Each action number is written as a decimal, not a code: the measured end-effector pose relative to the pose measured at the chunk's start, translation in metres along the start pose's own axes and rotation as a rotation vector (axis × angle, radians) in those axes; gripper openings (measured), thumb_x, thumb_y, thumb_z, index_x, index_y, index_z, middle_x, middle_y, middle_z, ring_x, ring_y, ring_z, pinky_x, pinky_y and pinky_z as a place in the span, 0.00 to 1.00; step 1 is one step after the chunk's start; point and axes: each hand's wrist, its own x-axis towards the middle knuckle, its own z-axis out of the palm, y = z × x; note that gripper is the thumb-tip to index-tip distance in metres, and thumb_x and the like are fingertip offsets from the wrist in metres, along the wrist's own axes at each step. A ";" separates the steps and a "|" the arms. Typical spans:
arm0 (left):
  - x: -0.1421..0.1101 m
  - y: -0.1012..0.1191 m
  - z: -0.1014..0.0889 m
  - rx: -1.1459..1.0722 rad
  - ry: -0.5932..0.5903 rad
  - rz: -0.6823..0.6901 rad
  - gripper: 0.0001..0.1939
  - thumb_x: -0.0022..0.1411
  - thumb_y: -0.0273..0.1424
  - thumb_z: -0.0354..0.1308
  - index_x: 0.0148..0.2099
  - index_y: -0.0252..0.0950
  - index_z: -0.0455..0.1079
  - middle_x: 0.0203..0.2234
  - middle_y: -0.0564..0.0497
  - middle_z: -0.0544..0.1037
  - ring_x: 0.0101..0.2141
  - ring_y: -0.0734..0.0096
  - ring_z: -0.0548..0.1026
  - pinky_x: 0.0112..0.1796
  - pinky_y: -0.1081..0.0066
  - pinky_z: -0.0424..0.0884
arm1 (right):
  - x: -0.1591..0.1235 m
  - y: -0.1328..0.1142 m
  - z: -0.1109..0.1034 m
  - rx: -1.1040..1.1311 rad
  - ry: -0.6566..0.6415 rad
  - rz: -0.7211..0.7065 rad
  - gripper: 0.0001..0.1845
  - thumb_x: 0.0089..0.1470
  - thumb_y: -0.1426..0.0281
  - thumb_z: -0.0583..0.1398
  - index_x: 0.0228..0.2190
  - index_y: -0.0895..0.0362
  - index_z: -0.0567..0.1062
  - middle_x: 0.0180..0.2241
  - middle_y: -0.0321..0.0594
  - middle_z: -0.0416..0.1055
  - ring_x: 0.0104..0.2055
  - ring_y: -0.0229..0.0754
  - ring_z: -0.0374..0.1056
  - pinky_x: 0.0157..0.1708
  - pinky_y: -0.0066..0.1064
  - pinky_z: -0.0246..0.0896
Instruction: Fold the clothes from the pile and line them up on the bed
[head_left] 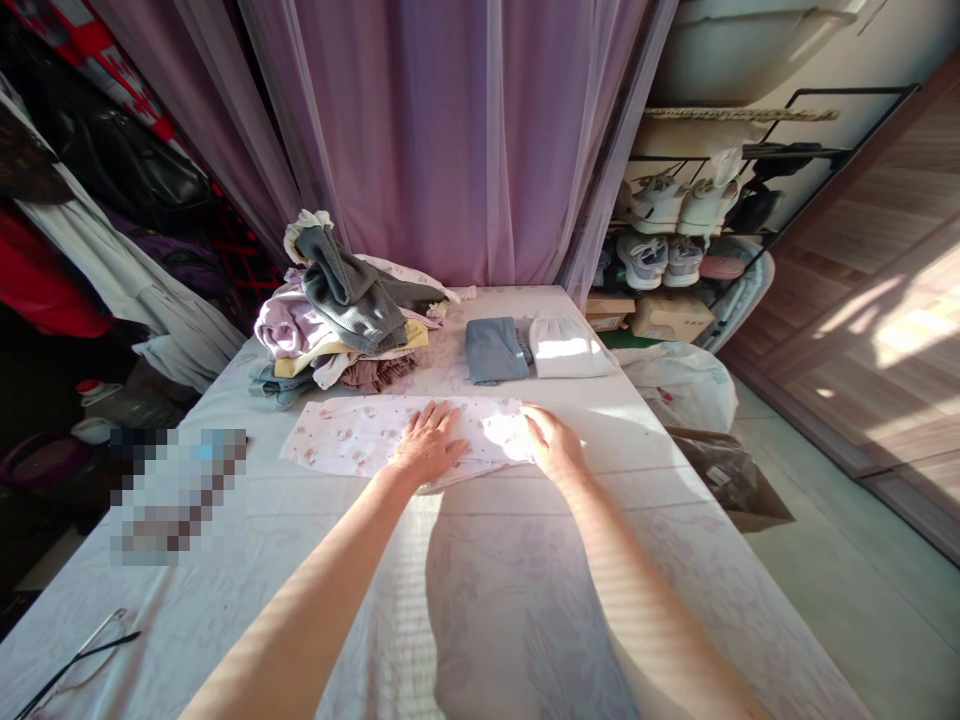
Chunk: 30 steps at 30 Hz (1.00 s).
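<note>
A pale pink garment [345,430] with a small printed pattern lies across the table as a long folded strip. My left hand [431,442] rests flat on its middle, fingers stretched out and spread. At the strip's right end, my right hand [551,440] has its fingers closed on the edge of the cloth; the fingertips are partly hidden. Just behind the strip are a folded blue-grey garment [495,350] and, beside it, a folded white garment [566,345]. A heap of loose clothes [337,310] in grey, lilac, yellow and brown stands at the back left.
A pale patterned cloth covers the table [285,560]. Glasses [82,650] lie near its left front edge, with a blurred-out object [180,490] behind them. A purple curtain [450,140] hangs at the back. Right of the table stand a shoe rack [675,225] and an open cardboard box [735,490].
</note>
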 end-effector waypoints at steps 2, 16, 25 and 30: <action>0.006 0.005 -0.009 -0.008 0.007 -0.017 0.27 0.66 0.39 0.53 0.65 0.42 0.62 0.66 0.45 0.62 0.67 0.52 0.56 0.65 0.49 0.49 | -0.009 0.008 -0.009 0.040 0.105 0.045 0.15 0.58 0.67 0.54 0.42 0.55 0.77 0.45 0.46 0.77 0.49 0.46 0.72 0.50 0.37 0.66; 0.093 0.057 -0.027 -0.091 -0.052 0.026 0.16 0.63 0.42 0.55 0.45 0.42 0.79 0.45 0.46 0.81 0.49 0.55 0.76 0.51 0.65 0.68 | -0.048 -0.006 -0.004 -0.109 0.150 -0.094 0.08 0.53 0.73 0.58 0.33 0.53 0.76 0.36 0.40 0.76 0.39 0.43 0.69 0.41 0.33 0.58; 0.107 0.078 -0.027 -0.076 -0.120 -0.008 0.13 0.60 0.43 0.57 0.36 0.41 0.78 0.32 0.49 0.82 0.40 0.58 0.78 0.45 0.65 0.70 | -0.045 -0.009 -0.006 -0.016 0.159 -0.115 0.10 0.52 0.75 0.56 0.29 0.53 0.76 0.32 0.37 0.76 0.37 0.41 0.68 0.40 0.31 0.57; 0.104 0.084 -0.037 -0.089 -0.139 -0.024 0.09 0.57 0.38 0.58 0.34 0.40 0.75 0.31 0.50 0.81 0.39 0.61 0.77 0.43 0.68 0.69 | -0.045 -0.007 -0.004 -0.066 0.157 -0.122 0.09 0.52 0.76 0.55 0.28 0.54 0.74 0.29 0.38 0.73 0.34 0.40 0.66 0.38 0.31 0.54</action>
